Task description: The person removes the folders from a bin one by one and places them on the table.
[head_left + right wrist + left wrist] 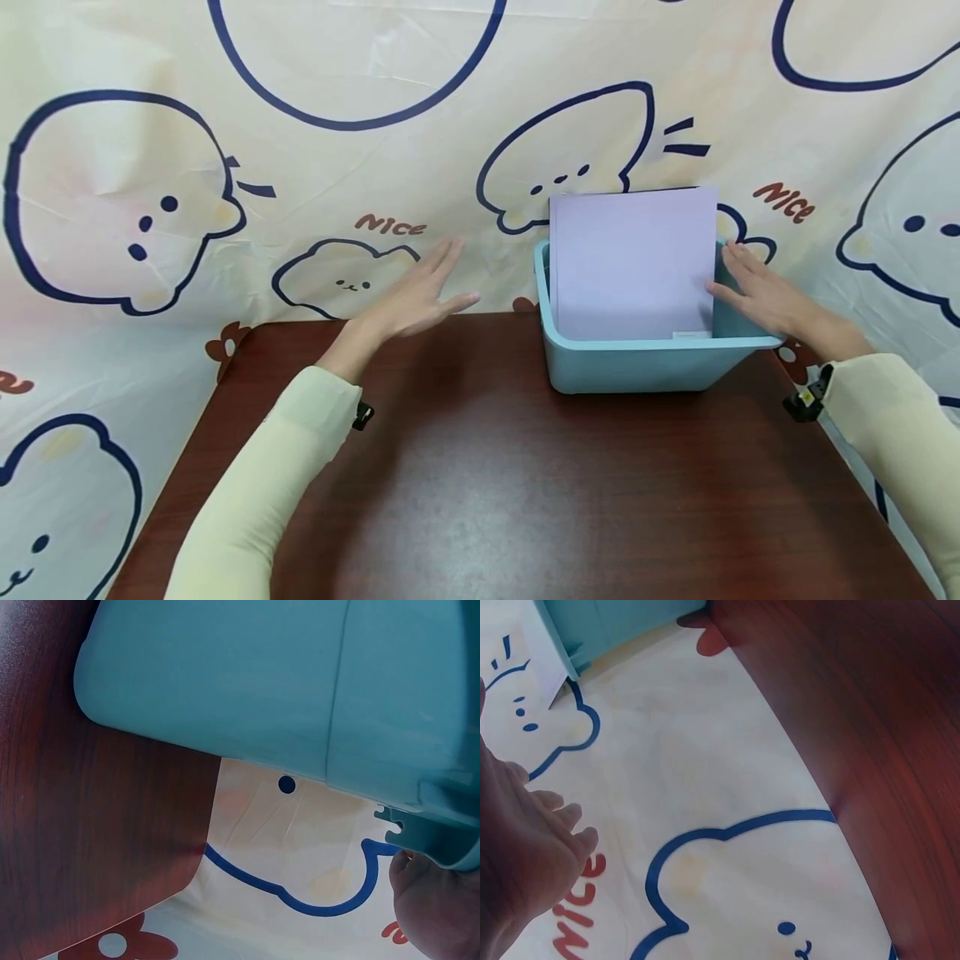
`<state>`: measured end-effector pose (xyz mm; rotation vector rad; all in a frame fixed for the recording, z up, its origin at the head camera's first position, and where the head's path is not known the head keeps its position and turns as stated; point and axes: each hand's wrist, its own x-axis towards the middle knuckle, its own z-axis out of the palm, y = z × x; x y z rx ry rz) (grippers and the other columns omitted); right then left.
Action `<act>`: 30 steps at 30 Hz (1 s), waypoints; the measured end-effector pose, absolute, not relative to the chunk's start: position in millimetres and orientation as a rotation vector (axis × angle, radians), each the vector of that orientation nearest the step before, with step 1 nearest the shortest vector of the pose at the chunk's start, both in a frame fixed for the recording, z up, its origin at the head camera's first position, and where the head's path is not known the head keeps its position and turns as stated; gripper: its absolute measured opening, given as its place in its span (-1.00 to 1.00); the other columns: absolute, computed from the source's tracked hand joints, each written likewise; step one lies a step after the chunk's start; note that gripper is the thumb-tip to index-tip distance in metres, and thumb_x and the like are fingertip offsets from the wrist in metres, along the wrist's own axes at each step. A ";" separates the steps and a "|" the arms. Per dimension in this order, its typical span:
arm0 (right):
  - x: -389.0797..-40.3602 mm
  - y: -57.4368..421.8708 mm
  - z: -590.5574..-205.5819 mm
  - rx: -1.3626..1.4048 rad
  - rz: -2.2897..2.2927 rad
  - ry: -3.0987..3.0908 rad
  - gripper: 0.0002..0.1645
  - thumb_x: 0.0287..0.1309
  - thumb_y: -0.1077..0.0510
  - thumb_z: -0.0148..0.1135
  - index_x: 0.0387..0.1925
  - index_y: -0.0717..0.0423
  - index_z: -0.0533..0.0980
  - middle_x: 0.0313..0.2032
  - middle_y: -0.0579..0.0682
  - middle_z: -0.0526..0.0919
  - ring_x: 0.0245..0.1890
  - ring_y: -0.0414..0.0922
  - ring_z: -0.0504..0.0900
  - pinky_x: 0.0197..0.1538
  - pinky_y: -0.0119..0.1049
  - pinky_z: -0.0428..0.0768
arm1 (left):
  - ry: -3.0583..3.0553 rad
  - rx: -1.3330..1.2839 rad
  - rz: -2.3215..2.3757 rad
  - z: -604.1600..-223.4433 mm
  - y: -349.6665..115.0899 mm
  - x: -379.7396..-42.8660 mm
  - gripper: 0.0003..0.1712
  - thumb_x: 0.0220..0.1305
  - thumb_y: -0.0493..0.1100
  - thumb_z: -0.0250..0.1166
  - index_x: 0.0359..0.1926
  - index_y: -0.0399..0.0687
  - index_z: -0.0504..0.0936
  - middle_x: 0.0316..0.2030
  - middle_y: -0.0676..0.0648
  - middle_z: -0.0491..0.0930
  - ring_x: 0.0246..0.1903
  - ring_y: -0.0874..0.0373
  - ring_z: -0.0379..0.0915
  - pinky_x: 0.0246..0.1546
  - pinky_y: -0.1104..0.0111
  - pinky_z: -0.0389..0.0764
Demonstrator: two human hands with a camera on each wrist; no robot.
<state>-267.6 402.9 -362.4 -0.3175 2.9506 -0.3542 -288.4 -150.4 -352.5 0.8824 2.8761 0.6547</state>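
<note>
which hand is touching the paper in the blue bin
The right hand: its fingers rest against the lilac paper in the bin. The left hand hovers apart.

The head camera looks forward and down from above the near edge of the bench [480, 467], taking in the whole top, both sleeves and the blue bin [637, 367] at the far right. The left wrist camera sits close behind the left hand [525, 855], facing the cartoon backdrop cloth [727, 787] beyond the bench's far edge, the bin just in its top-left corner. The right wrist camera is pressed near the bin's outer wall [247, 682], looking up along it. All three share the bin, bench edge and backdrop cloth.
</note>
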 end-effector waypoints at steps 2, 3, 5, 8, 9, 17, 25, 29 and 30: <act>-267.4 402.4 -362.4 -0.316 -0.358 2.951 0.12 0.59 -0.37 -0.18 0.65 0.13 -0.51 0.65 0.18 -0.61 0.65 0.27 -0.51 0.54 0.48 -0.21 | 2.858 0.889 0.686 -352.8 -145.6 -289.4 0.17 0.46 0.55 0.01 0.73 0.16 -0.35 0.72 -0.09 -0.37 0.70 -0.02 -0.41 0.66 -0.03 -0.16; -267.3 402.2 -362.3 -0.315 -0.361 2.952 0.12 0.59 -0.37 -0.18 0.65 0.13 -0.51 0.65 0.18 -0.61 0.65 0.27 -0.51 0.54 0.48 -0.20 | 2.849 0.895 0.700 -353.1 -143.1 -289.8 0.17 0.46 0.54 0.02 0.73 0.15 -0.35 0.72 -0.09 -0.38 0.70 -0.02 -0.41 0.66 -0.03 -0.16; -266.8 401.6 -362.0 -0.312 -0.370 2.950 0.13 0.59 -0.37 -0.17 0.65 0.12 -0.51 0.65 0.18 -0.60 0.65 0.27 -0.51 0.54 0.49 -0.21 | 2.831 0.896 0.729 -353.6 -137.9 -290.4 0.16 0.47 0.53 0.03 0.73 0.15 -0.34 0.72 -0.08 -0.38 0.70 -0.03 -0.40 0.65 -0.04 -0.15; -266.2 401.0 -361.5 -0.309 -0.380 2.949 0.12 0.59 -0.37 -0.16 0.65 0.12 -0.51 0.65 0.17 -0.61 0.65 0.27 -0.51 0.53 0.49 -0.21 | 2.819 0.908 0.753 -354.7 -130.1 -291.7 0.15 0.47 0.52 0.03 0.73 0.16 -0.33 0.73 -0.07 -0.38 0.70 -0.02 -0.40 0.65 -0.06 -0.14; -266.1 401.1 -361.5 -0.308 -0.383 2.950 0.12 0.59 -0.36 -0.16 0.65 0.12 -0.51 0.65 0.17 -0.61 0.65 0.27 -0.51 0.53 0.49 -0.21 | 2.817 0.912 0.765 -354.7 -127.6 -291.8 0.15 0.47 0.51 0.03 0.73 0.16 -0.32 0.73 -0.07 -0.37 0.70 -0.01 -0.39 0.65 -0.05 -0.14; -267.0 403.4 -362.9 -0.320 -0.390 2.957 0.11 0.61 -0.35 -0.16 0.65 0.13 -0.51 0.65 0.17 -0.61 0.65 0.27 -0.51 0.55 0.46 -0.22 | 2.832 0.934 0.800 -356.3 -107.4 -297.8 0.15 0.46 0.48 0.08 0.74 0.15 -0.28 0.73 -0.09 -0.32 0.70 -0.01 -0.37 0.65 -0.03 -0.11; -268.0 403.5 -362.5 -0.330 -0.403 2.967 0.10 0.60 -0.35 -0.16 0.66 0.12 -0.48 0.66 0.19 -0.57 0.66 0.28 -0.47 0.55 0.46 -0.20 | 2.833 0.972 0.800 -357.4 -91.0 -303.8 0.14 0.46 0.47 0.10 0.73 0.21 -0.31 0.73 -0.09 -0.31 0.70 -0.03 -0.34 0.64 -0.07 -0.06; -268.4 403.6 -363.3 -0.326 -0.420 2.958 0.10 0.61 -0.34 -0.16 0.66 0.12 -0.49 0.65 0.18 -0.59 0.66 0.28 -0.49 0.55 0.46 -0.22 | 2.842 0.976 0.794 -358.2 -83.2 -306.3 0.16 0.43 0.53 0.07 0.74 0.17 -0.26 0.72 -0.13 -0.27 0.69 -0.09 -0.29 0.62 -0.12 -0.01; -268.6 403.9 -363.4 -0.323 -0.427 2.958 0.10 0.60 -0.34 -0.15 0.66 0.11 -0.49 0.65 0.17 -0.59 0.65 0.28 -0.49 0.55 0.47 -0.22 | 2.844 0.974 0.791 -358.1 -81.2 -307.0 0.16 0.42 0.54 0.05 0.74 0.19 -0.26 0.72 -0.13 -0.27 0.69 -0.09 -0.29 0.62 -0.12 -0.01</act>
